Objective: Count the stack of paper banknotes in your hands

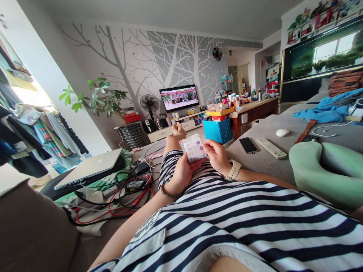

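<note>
A small stack of banknotes (193, 148), pale with purple print, is held above my lap. My left hand (183, 174) supports the stack from below, its fingers running under the lower edge and its thumb at the left side. At the right edge, my right hand (217, 155) has thumb and forefinger pinched on the notes, the other fingers curled in. A cream watch (233, 170) is on the right wrist and a braided bracelet (166, 192) on the left. Beneath both hands lies the striped cloth (241, 204) over my body and legs.
On the sofa to the right lie a black phone (248, 145), a remote control (271, 148), a white mouse (283, 132) and a green neck pillow (326, 173). At left are a laptop (92, 168) and tangled cables (133, 189). A television (179, 98) stands ahead.
</note>
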`<action>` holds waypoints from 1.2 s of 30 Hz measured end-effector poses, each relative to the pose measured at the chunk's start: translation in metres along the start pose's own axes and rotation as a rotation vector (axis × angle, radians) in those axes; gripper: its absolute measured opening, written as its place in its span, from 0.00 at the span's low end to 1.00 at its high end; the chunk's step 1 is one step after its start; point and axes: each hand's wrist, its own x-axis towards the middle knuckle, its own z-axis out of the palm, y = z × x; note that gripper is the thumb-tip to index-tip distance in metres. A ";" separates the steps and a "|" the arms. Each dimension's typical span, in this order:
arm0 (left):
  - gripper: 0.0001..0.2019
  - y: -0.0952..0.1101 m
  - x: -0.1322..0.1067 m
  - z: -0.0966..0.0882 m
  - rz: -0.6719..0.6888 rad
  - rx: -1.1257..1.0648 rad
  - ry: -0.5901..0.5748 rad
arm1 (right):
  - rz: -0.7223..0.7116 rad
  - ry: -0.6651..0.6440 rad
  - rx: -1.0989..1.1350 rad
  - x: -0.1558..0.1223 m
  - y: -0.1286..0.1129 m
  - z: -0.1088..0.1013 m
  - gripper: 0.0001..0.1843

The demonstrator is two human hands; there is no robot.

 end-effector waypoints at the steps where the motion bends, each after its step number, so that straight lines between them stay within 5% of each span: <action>1: 0.21 0.000 0.000 0.000 -0.002 -0.002 0.000 | -0.002 0.000 0.002 0.000 0.000 0.000 0.24; 10: 0.18 -0.002 0.000 0.003 0.034 -0.136 -0.046 | -0.003 -0.029 0.043 0.000 0.003 -0.001 0.28; 18: 0.14 -0.005 0.002 0.002 0.048 -0.136 -0.077 | 0.071 0.134 0.003 0.008 0.012 0.000 0.22; 36: 0.19 -0.001 0.003 0.007 0.019 -0.208 -0.069 | -0.005 0.037 -0.034 0.004 0.005 -0.002 0.22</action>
